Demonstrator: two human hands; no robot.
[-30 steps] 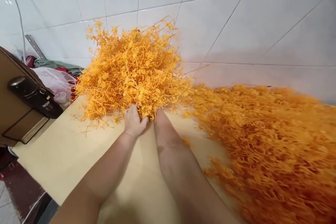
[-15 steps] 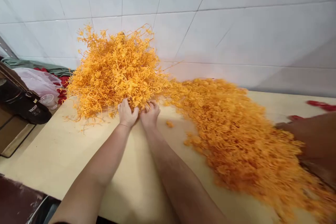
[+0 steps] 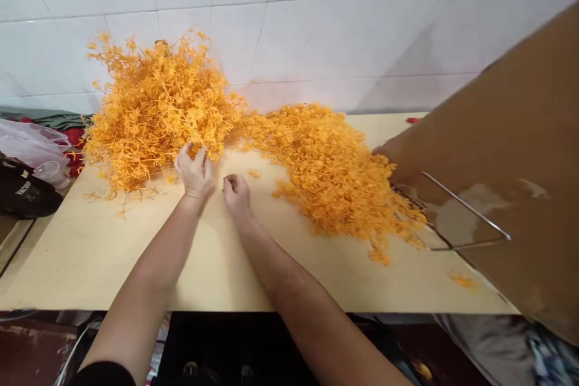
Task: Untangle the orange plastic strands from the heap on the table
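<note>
Tangled heap of orange sprigs [image 3: 154,102] at the back left of the pale table [image 3: 90,253], piled against the white tiled wall [image 3: 316,18]. Thin, wiry stems with small buds, sticking out in every direction; probably very light, springy, and prone to snagging on one another, so likely to come away in clumps rather than singly. Best taken by a few stems at the near edge of the heap, pinched low, not grabbed from the top.

Left hand [image 3: 194,170] at that near edge, fingers loosely curled around a few stems, gripping a small tuft. Right hand [image 3: 236,192] just beside it on the bare table, fingers pinched narrow; whether anything sits between them cannot be told.

Second, flatter spread of shorter orange pieces [image 3: 330,169] to the right, touching the heap at its back corner, with a few crumbs scattered between. Large brown cardboard box [image 3: 506,151] tilted at the right, its mouth at the spread. Black bag [image 3: 25,193] and clear plastic wrap [image 3: 27,142] at the far left edge.
</note>
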